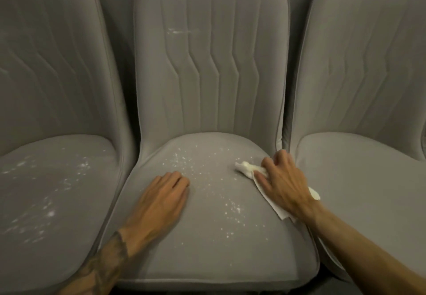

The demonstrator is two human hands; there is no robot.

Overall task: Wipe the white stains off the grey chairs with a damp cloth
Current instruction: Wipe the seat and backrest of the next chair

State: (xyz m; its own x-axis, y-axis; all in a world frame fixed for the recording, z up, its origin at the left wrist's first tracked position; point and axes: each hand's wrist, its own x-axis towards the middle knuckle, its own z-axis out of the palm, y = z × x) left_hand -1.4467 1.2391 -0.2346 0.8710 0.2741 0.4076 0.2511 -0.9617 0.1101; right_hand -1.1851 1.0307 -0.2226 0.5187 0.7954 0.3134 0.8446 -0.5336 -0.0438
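The left grey chair (57,179), soft and velvety with stitched channels, has smeared white stains (49,213) on its rounded seat. On the middle chair (207,260), the left hand (159,199) lies flat with straight fingers beside scattered white specks (230,209). At the seat's right edge, the right hand (281,179) curls its fingers over a crumpled white cloth (247,168). The right chair (368,179) stands alongside.

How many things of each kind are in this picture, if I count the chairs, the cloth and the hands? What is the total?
grey chairs: 3 (left chair, middle chair, right chair)
white cloth: 1
hands: 2 (left hand, right hand)
total: 6
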